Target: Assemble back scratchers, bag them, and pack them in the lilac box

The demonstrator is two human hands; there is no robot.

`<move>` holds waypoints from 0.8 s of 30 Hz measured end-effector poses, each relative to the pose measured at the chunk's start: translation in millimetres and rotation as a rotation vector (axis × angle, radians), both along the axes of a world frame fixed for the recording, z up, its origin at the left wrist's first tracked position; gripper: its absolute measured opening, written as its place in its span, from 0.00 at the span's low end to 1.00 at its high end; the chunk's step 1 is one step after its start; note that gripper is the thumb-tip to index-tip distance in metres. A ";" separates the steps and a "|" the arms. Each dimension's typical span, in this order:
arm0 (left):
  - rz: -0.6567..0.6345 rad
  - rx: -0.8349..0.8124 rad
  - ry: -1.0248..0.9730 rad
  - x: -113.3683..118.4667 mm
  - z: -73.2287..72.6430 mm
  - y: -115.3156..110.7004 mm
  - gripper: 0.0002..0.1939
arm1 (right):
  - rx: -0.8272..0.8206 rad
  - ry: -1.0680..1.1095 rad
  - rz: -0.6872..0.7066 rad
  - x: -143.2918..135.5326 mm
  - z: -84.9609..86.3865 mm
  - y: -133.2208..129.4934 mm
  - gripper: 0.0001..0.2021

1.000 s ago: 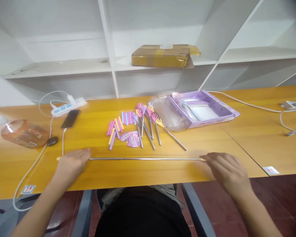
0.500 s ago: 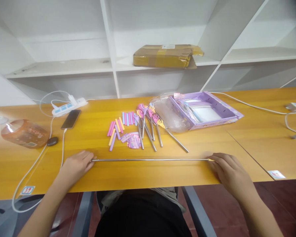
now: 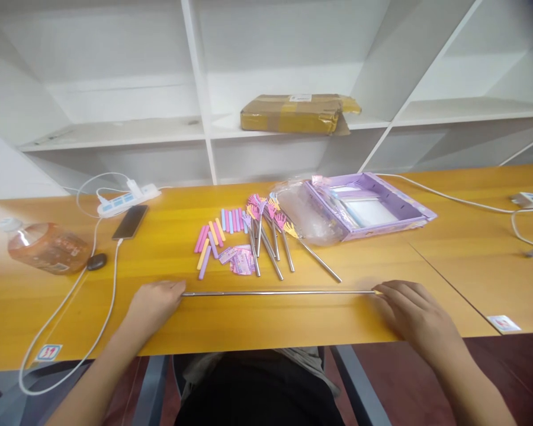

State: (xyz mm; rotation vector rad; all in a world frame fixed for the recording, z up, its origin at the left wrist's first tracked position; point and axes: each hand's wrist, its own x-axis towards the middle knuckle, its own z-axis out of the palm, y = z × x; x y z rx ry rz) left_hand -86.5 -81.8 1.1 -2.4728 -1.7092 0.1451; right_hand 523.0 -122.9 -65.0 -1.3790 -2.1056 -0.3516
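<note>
A long thin metal rod (image 3: pixel 275 293) stretches sideways above the front part of the table, held at both ends. My left hand (image 3: pixel 162 299) is closed around its left end. At the right end, the fingers of my right hand (image 3: pixel 402 302) pinch the rod and cover its tip. Behind the rod lies a pile of metal sticks with small coloured hand-shaped heads (image 3: pixel 269 236). Pink, yellow, purple and blue tubes (image 3: pixel 211 236) lie left of the pile, with small printed packets (image 3: pixel 241 260) between them and the stick ends.
A purple open box (image 3: pixel 373 207) and clear plastic wrapping (image 3: pixel 306 216) stand behind, right of centre. On the left are an orange bottle (image 3: pixel 48 248), a phone (image 3: pixel 130 222), a power strip (image 3: pixel 127 202) and white cables. A cardboard box (image 3: pixel 293 115) rests on the shelf.
My left hand has moved right, toward my right hand, and the held rod spans a shorter length. The yellow piece at its right end is now hidden by my right fingers. The view has shifted slightly.
</note>
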 end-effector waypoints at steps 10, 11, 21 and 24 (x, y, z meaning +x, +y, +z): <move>-0.010 -0.268 0.055 123.3 16.6 -2.2 0.15 | -0.060 -0.073 0.294 -141.3 23.8 29.7 0.14; -0.015 -0.283 0.038 133.8 16.0 -3.6 0.15 | -0.049 -0.077 0.323 -159.0 24.8 29.0 0.14; -0.094 -0.216 -0.039 154.8 -17.7 -13.5 0.12 | -0.054 -0.011 0.414 -224.5 11.7 17.8 0.11; -0.139 -0.089 -0.061 149.4 -31.9 -16.1 0.11 | -0.046 0.044 0.445 -221.0 7.3 18.5 0.09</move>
